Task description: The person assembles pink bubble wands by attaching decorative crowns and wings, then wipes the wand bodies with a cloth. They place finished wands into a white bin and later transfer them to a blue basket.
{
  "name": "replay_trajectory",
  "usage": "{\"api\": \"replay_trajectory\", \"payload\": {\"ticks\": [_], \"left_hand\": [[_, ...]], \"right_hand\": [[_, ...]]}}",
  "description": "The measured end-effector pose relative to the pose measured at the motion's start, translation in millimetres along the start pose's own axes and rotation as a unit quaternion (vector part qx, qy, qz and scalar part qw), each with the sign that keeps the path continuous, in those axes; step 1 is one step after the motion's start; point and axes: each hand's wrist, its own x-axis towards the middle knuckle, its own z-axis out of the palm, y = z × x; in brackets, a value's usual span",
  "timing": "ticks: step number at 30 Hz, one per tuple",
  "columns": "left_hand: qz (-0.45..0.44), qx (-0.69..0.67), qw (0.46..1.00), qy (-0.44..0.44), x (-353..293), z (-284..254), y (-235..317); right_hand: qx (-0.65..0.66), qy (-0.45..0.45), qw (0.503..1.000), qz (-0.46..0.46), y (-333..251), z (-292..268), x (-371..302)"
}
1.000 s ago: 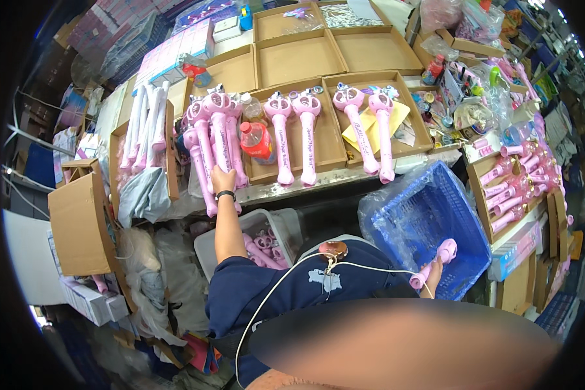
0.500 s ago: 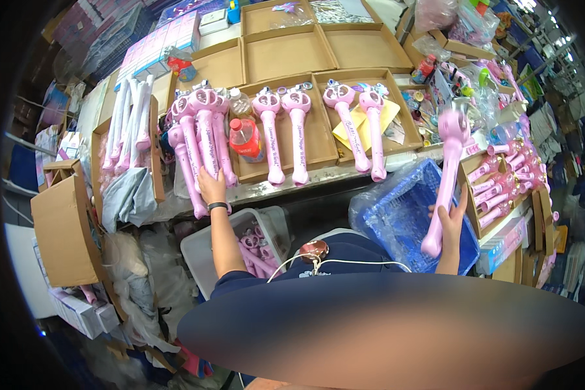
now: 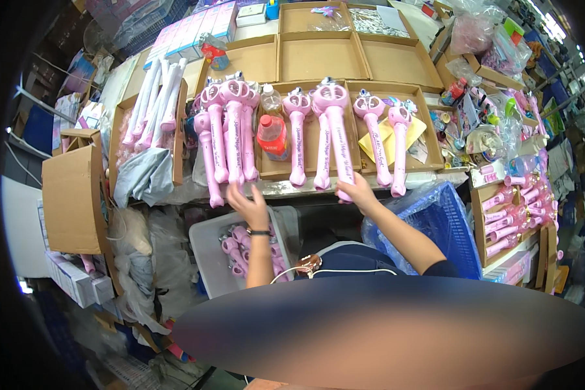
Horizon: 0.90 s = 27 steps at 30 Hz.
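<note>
My right hand grips the lower end of a pink toy wand with printed lettering. That wand lies over the tray's edge, partly overlapping another pink wand. My left hand is open, fingers apart, just below the handle ends of a bunch of pink wands at the left. Between that bunch and the middle wands stands a red-labelled bottle, with a clear bottle behind it. More wands rest in the right-hand tray beside yellow paper.
A grey bin of pink parts sits below my left arm. A blue crate stands at the right, near a box of pink wands. White tubes fill a carton at the left. Cardboard trays line the back.
My right hand has carried a wand from above the blue crate leftward to the middle wands. My left hand has let go of a left-hand wand and drawn slightly back. The view has shifted.
</note>
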Motion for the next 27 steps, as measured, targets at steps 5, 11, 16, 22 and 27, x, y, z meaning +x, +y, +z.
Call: {"api": "replay_trajectory", "payload": {"ticks": [5, 11, 16, 22, 27], "left_hand": [[-0.25, -0.298, 0.883, -0.263, -64.0, -3.0, 72.7], [-0.534, -0.558, 0.501, -0.391, -71.9, 15.2, 97.0], [-0.578, -0.544, 0.489, -0.362, -72.7, 25.1, 86.0], [-0.636, -0.534, 0.462, -0.31, -81.9, 30.5, 63.8], [-0.664, -0.54, 0.423, -0.299, -94.1, 40.3, 52.4]], "right_hand": [[0.011, -0.002, 1.0, 0.004, 30.2, 33.2, 46.9], [-0.152, -0.001, 0.988, -0.031, 47.1, 32.7, 60.4], [-0.328, -0.054, 0.939, -0.083, 24.9, 16.3, 40.3], [-0.503, 0.174, 0.818, -0.218, 13.5, -51.0, 24.5], [-0.557, 0.377, 0.723, -0.158, 28.2, -136.6, 33.8]]}}
